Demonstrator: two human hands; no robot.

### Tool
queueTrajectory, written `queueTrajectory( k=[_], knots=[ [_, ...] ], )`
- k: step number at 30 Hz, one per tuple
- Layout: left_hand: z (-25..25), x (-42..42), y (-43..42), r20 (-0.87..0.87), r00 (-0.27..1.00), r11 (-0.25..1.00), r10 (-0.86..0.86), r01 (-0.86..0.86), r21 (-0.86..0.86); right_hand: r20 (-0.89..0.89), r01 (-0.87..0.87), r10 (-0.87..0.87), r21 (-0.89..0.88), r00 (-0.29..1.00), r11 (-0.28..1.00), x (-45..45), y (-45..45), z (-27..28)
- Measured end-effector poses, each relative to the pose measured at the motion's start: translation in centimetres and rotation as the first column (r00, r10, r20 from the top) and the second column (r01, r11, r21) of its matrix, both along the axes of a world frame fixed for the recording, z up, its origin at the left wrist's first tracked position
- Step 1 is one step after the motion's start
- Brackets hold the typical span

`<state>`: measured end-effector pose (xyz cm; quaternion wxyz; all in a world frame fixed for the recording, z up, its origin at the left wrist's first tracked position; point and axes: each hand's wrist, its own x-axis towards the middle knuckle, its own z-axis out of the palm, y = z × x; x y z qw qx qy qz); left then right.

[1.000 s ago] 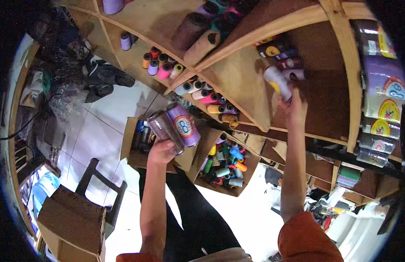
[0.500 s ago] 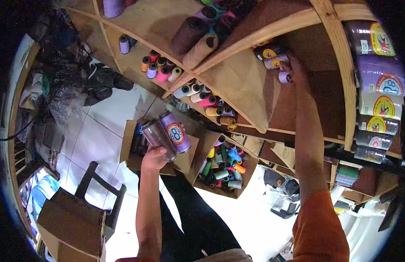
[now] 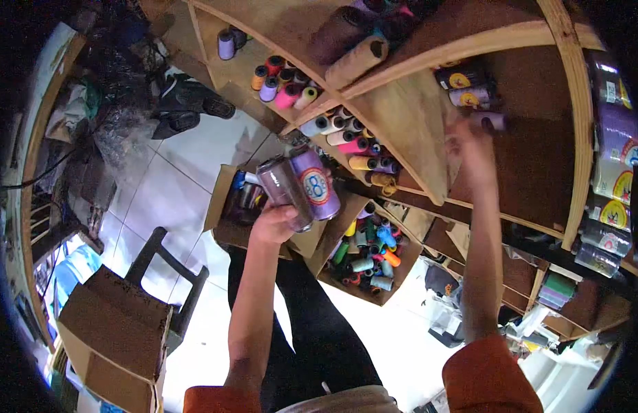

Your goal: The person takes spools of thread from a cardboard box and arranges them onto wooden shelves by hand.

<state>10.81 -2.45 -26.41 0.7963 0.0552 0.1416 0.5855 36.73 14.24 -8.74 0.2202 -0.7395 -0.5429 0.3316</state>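
Note:
My left hand (image 3: 276,221) is closed around a dark purple spool in clear wrap (image 3: 284,186), with a lighter purple spool (image 3: 314,182) bearing a round "88" label pressed beside it. Both are held above the open boxes. My right hand (image 3: 470,148) is smeared by motion inside the right shelf compartment; no spool shows in it, and its finger shape is unclear. Just above it lie a lilac spool (image 3: 493,122), a pale spool with a yellow label (image 3: 470,97) and a dark one (image 3: 459,79).
A cardboard box of mixed spools (image 3: 369,294) stands below the wooden shelf divider (image 3: 384,124). Left of it is another open box (image 3: 221,196). Wrapped spools (image 3: 611,182) line the far right. A cardboard box (image 3: 116,330) sits at lower left, near a dark frame (image 3: 185,275).
My right hand has let go of the pale spool, now lying in the compartment, and drawn back a little. My left hand still holds its two spools. The view has shifted.

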Motion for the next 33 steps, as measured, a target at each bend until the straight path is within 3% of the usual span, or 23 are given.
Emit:
queueTrajectory(
  k=[1,2,3,5,7,10,11,14,15,16,17,18,20,22,25,33],
  knots=[
    [0.0,0.3,0.0,0.003,1.0,1.0,-0.011,0.011,0.001,-0.072,-0.173,0.161,-0.204,0.984,0.964,-2.4,-2.8,-0.3],
    [-0.2,0.6,0.0,0.006,1.0,1.0,-0.024,0.024,0.004,-0.137,-0.195,0.157,-0.331,0.978,0.923,-5.2,-5.3,-0.6],
    [-1.4,0.8,-0.5,0.184,0.983,0.997,0.002,0.013,-0.08,-0.239,-0.31,0.243,-0.302,0.94,0.902,-6.3,-7.4,-1.9],
    [-0.4,0.6,-0.8,0.101,0.994,0.994,-0.048,0.057,-0.094,-0.428,-0.279,0.198,-0.134,0.882,0.951,-9.6,-10.6,-3.2],
    [0.6,0.1,-0.1,-0.05,0.981,0.982,-0.185,0.183,-0.043,-0.36,-0.351,0.309,-0.056,0.88,0.935,-10.6,-10.0,-3.0],
    [2.2,-0.9,0.1,-0.343,0.851,0.896,-0.397,0.44,0.055,-0.213,-0.548,0.527,-0.045,0.822,0.836,-8.2,-8.7,-3.8],
    [3.1,-0.3,0.1,-0.309,0.884,0.921,-0.351,0.386,0.057,-0.167,-0.624,0.608,-0.071,0.776,0.778,-7.3,-8.5,-4.1],
    [1.2,0.9,-0.3,-0.366,0.849,0.897,-0.382,0.436,0.077,-0.121,-0.624,0.612,-0.12,0.781,0.772,-4.3,-7.2,0.0],
    [2.6,1.7,-0.3,-0.128,0.931,0.931,-0.343,0.355,0.087,-0.26,-0.319,0.244,-0.304,0.934,0.898,-1.8,-6.6,0.5],
    [2.8,1.8,-0.1,-0.122,0.93,0.925,-0.346,0.36,0.119,0.216,-0.417,0.433,-0.115,0.875,0.902,1.4,-5.0,0.9],
    [3.0,2.0,0.3,-0.116,0.931,0.92,-0.347,0.362,0.154,0.054,-0.176,0.185,-0.134,0.981,0.975,3.5,-3.8,2.2],
    [3.1,2.2,0.5,-0.109,0.932,0.914,-0.345,0.361,0.188,0.003,-0.129,0.129,0.012,0.992,0.992,5.7,-2.8,2.5],
    [2.8,2.3,0.3,-0.086,0.937,0.917,-0.338,0.349,0.193,0.497,-0.053,0.023,0.046,0.868,0.998,11.7,0.1,2.1],
    [2.7,2.3,0.3,-0.052,0.941,0.921,-0.335,0.338,0.195,0.436,-0.301,0.226,0.111,0.871,0.947,11.7,3.0,2.4],
    [2.4,2.1,-0.1,-0.077,0.944,0.927,-0.321,0.33,0.178,0.484,-0.337,0.208,0.196,0.85,0.921,15.3,8.8,0.7],
    [1.5,1.0,-0.9,-0.068,0.951,0.942,-0.303,0.309,0.13,0.509,-0.353,0.204,0.214,0.836,0.911,19.3,11.9,-1.8]
  ],
)
